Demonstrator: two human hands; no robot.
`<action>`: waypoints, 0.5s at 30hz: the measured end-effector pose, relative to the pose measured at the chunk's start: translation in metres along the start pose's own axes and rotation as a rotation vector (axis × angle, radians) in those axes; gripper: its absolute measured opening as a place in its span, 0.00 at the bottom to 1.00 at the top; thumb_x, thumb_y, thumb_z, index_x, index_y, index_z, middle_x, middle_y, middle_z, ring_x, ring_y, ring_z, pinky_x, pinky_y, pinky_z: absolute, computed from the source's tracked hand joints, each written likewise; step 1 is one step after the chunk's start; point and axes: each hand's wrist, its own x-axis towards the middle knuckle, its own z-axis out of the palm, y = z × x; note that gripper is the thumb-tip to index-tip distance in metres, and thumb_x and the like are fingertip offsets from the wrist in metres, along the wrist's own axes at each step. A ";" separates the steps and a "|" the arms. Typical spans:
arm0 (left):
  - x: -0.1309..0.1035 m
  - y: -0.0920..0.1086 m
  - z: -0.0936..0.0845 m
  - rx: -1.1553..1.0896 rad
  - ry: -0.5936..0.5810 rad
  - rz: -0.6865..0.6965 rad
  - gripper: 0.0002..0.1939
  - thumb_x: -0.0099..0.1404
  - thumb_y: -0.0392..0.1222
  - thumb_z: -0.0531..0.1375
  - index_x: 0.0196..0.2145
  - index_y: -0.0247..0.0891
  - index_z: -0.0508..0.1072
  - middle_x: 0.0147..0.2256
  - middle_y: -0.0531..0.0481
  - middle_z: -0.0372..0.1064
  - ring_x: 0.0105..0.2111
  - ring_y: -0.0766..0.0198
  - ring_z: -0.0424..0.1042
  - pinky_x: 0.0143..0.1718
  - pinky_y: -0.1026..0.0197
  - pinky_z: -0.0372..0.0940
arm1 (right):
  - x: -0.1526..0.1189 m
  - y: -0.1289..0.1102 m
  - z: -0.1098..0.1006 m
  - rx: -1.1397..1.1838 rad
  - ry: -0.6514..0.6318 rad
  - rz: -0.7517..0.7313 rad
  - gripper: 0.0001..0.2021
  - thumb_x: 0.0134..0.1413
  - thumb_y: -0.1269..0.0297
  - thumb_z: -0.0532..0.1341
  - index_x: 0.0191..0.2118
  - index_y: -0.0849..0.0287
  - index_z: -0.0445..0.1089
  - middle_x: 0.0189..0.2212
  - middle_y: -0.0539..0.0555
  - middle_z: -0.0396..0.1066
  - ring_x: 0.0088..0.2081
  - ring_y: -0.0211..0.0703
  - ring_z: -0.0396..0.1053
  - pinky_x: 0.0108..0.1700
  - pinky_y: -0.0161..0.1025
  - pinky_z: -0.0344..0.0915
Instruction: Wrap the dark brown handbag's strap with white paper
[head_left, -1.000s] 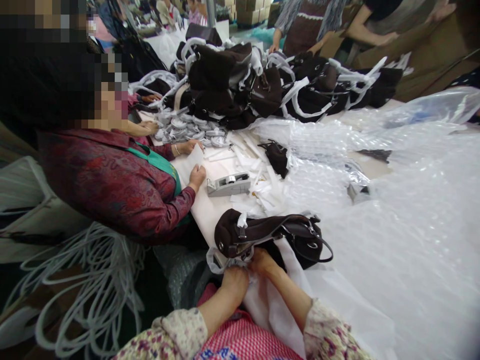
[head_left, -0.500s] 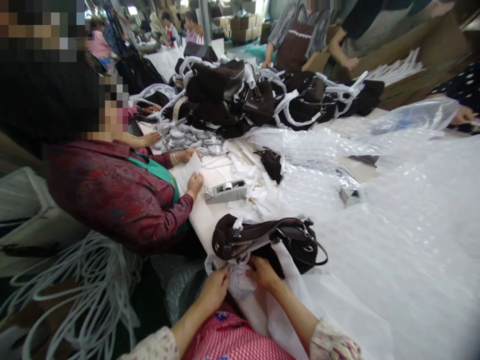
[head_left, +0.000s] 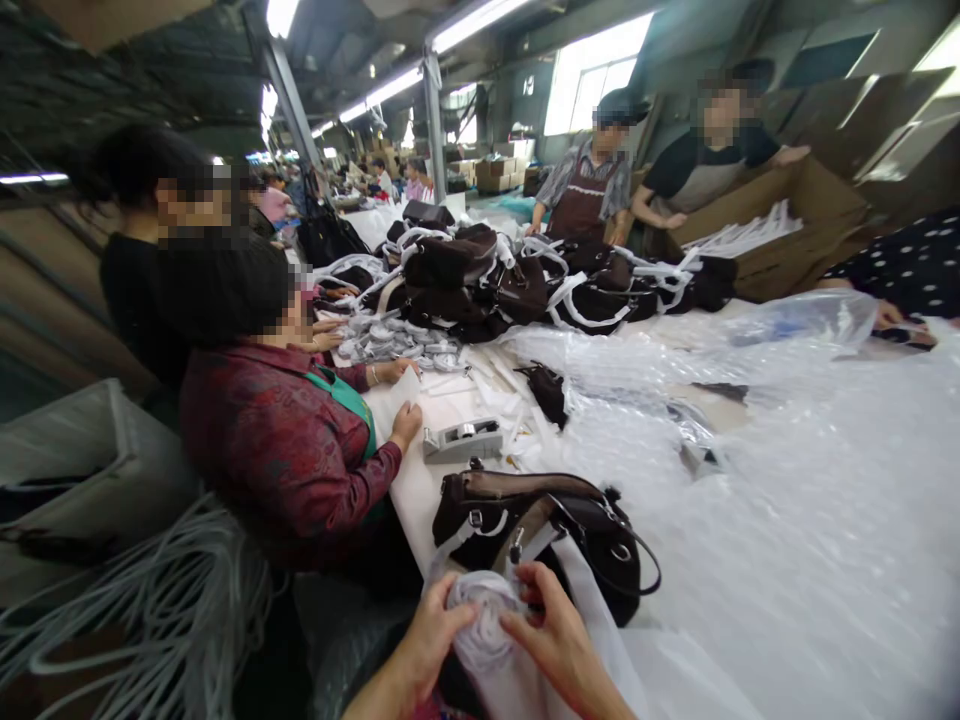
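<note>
A coiled white bundle [head_left: 486, 618] sits between my two hands, close to my body. My left hand [head_left: 433, 635] grips its left side, the thumb lying over the front. On the right, my right hand [head_left: 553, 630] has its thumb against the coil and its fingers curled near the bag's strap end. Just beyond them a dark brown handbag [head_left: 615, 560] rests on the table, with white wrapping around its strap. White sheet material hangs beside my right hand.
A grey tape dispenser [head_left: 463, 440] stands behind the bag. Bubble wrap [head_left: 787, 500] covers the right side. Wrapped brown bags [head_left: 457, 275] are piled at the back. A person in a red jacket [head_left: 277, 450] works at left, holding white paper [head_left: 394, 400]; white tubing [head_left: 165, 600] lies below.
The view has tilted up. My hands have lifted the white coil, which now shows clearly between them. The handbag's front and strap buckles are more visible.
</note>
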 end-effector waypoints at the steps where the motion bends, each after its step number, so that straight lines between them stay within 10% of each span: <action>1: -0.002 0.003 0.001 -0.053 -0.001 -0.014 0.20 0.46 0.45 0.69 0.38 0.37 0.74 0.33 0.52 0.73 0.34 0.63 0.71 0.36 0.61 0.63 | -0.001 -0.002 -0.001 0.061 -0.004 0.030 0.27 0.44 0.55 0.64 0.52 0.52 0.63 0.53 0.59 0.68 0.51 0.54 0.69 0.49 0.48 0.72; 8: -0.011 0.002 0.008 -0.250 -0.175 0.061 0.18 0.49 0.42 0.73 0.35 0.39 0.71 0.31 0.53 0.72 0.32 0.65 0.70 0.36 0.63 0.60 | -0.010 -0.020 -0.013 0.220 0.195 0.047 0.50 0.38 0.47 0.69 0.64 0.63 0.50 0.60 0.71 0.61 0.55 0.64 0.69 0.45 0.49 0.73; 11: -0.015 -0.002 0.009 -0.229 -0.220 0.150 0.20 0.49 0.46 0.74 0.36 0.41 0.71 0.32 0.54 0.72 0.32 0.66 0.69 0.36 0.62 0.59 | -0.015 -0.019 -0.010 0.557 0.006 0.023 0.63 0.36 0.40 0.72 0.69 0.61 0.37 0.51 0.66 0.71 0.48 0.60 0.75 0.48 0.50 0.73; 13: -0.010 0.001 0.005 -0.092 -0.274 0.181 0.22 0.48 0.49 0.74 0.38 0.43 0.73 0.34 0.53 0.73 0.34 0.62 0.70 0.37 0.60 0.60 | -0.018 -0.019 -0.009 0.592 -0.153 -0.063 0.53 0.37 0.36 0.70 0.65 0.56 0.52 0.45 0.61 0.77 0.47 0.59 0.76 0.50 0.51 0.73; 15: 0.008 0.016 -0.001 0.095 -0.339 0.175 0.25 0.47 0.53 0.74 0.41 0.46 0.75 0.36 0.51 0.75 0.37 0.56 0.72 0.39 0.55 0.63 | -0.022 -0.022 -0.010 0.375 -0.044 -0.129 0.35 0.44 0.35 0.66 0.53 0.52 0.68 0.42 0.57 0.79 0.45 0.58 0.77 0.48 0.51 0.75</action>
